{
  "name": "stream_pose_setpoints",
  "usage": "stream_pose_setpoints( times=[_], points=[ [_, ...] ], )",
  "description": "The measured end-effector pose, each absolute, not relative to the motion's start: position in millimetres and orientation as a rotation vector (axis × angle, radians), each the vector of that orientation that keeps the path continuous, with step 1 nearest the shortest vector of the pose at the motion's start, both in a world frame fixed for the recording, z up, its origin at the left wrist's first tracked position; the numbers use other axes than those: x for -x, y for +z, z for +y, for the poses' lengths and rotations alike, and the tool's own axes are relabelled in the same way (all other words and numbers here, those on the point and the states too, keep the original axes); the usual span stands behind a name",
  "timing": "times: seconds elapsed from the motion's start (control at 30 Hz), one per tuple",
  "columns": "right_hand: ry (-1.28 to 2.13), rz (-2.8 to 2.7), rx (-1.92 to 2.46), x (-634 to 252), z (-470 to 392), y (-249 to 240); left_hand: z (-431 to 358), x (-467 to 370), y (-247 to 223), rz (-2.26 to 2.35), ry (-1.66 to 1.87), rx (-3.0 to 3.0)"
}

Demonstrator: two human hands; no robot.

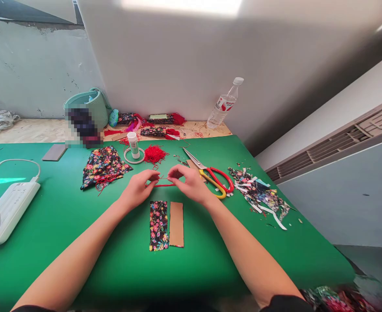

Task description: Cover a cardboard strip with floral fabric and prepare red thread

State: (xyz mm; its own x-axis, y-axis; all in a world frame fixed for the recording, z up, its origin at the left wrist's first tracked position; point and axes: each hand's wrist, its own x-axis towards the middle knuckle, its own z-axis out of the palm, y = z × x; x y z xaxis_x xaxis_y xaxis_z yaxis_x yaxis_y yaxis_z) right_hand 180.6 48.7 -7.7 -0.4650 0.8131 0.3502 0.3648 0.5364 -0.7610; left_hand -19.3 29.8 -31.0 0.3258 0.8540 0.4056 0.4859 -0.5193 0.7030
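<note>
My left hand point(141, 185) and my right hand point(190, 184) face each other over the green mat, fingers pinched. Between them runs a thin red thread point(163, 177), each end in one hand's fingertips. Just below it lies a thicker red strand point(164, 186), which passes behind the fingers. Nearer to me, a floral fabric strip point(158, 226) lies flat beside a brown card strip point(177, 225). Scissors point(213, 175) with red and yellow handles rest just beyond my right hand. Behind the hands sits a tangled heap of red thread point(155, 154).
A glue stick point(133, 145) stands within a white ring point(125, 158). Folded floral fabric point(102, 167) lies left, a white power strip point(11, 208) farther left. Scraps point(260, 190) spread at right. A water bottle point(223, 106) leans by the wall; finished-looking tasselled pieces point(153, 131) lie behind.
</note>
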Motion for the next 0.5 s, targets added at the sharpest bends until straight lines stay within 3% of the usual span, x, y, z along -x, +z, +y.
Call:
stream_pose_setpoints(
  times=[0.5],
  points=[
    [0.837, -2.031, 1.142, -208, 67, -10, 42, 43, -29, 1.501, 1.015, -2.242]
  ],
)
